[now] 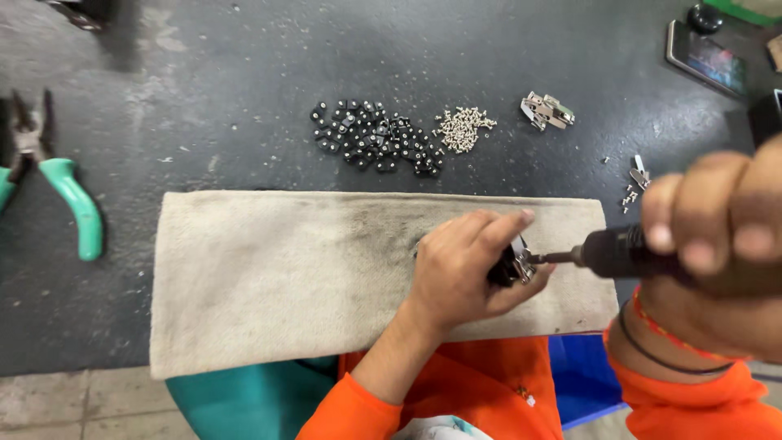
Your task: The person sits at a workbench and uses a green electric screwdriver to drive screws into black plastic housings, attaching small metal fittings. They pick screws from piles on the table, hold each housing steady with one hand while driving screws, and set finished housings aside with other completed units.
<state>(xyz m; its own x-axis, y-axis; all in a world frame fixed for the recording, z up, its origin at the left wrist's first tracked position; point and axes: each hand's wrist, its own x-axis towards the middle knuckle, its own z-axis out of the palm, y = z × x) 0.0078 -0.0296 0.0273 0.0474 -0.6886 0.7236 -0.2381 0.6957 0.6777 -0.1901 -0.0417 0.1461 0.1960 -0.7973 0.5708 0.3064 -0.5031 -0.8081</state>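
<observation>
**Screens & packaging: one phone, far right**

Only 1 screen in view: a phone (705, 59) lying flat on the dark desk (244, 98), far right corner. Rect. shape w/ rounded corners, thin light-coloured rim, dark glossy glass showing bluish and reddish reflections; can't tell if the display is on. It lies at an angle, long side running near-right to far-left. A round black knob-like item (705, 16) sits just beyond it, a green edge (745, 10) past that at the frame top. No pkgs, labels or signs visible elsewhere.
</observation>
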